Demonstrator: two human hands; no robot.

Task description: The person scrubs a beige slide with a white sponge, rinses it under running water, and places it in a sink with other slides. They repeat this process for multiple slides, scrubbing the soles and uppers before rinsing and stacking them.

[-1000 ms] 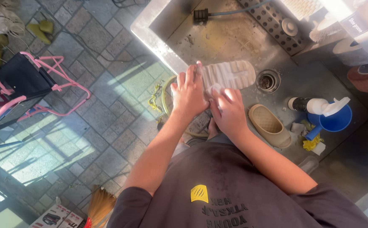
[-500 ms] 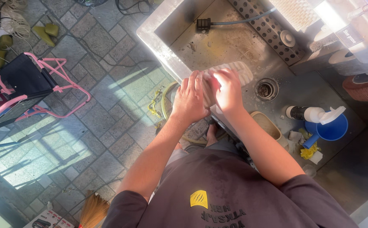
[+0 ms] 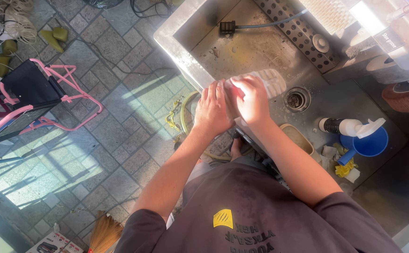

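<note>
The white shoe (image 3: 265,82) is gripped by both hands, left hand (image 3: 214,110) and right hand (image 3: 251,98), and should be held tight over the sink (image 3: 185,28).

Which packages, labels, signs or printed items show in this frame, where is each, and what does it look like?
Printed cardboard box: bottom left on the paved floor, white with red edge and a dark product picture.
Small dark label: top right on a pale container, light lettering.
White spray bottle: lying right of the sink drain, black cap end.
Yellow logo patch: on the person's dark shirt.
</note>
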